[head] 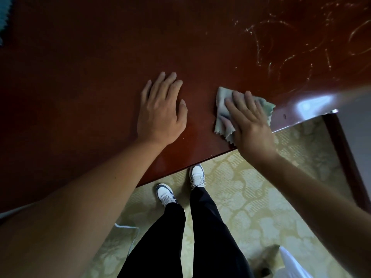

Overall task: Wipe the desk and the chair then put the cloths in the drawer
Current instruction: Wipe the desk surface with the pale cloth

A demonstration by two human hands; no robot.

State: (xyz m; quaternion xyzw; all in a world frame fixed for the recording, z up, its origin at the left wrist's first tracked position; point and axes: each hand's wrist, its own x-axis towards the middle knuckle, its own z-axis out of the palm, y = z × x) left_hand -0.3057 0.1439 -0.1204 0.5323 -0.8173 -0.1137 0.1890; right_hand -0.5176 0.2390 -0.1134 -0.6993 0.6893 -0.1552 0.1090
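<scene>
Pressing a cloth (221, 109) flat on the desk (100, 77), right hand (249, 121) spread.

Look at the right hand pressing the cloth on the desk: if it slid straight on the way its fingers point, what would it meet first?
The right hand points up and left over the cloth. Beyond the cloth's far edge lies only bare desk; the left hand sits off to the side. The way looks free, as far as this view shows.

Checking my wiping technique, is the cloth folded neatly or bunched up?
Bunched up: the cloth lies crumpled under the right hand, edges sticking out unevenly.
</scene>
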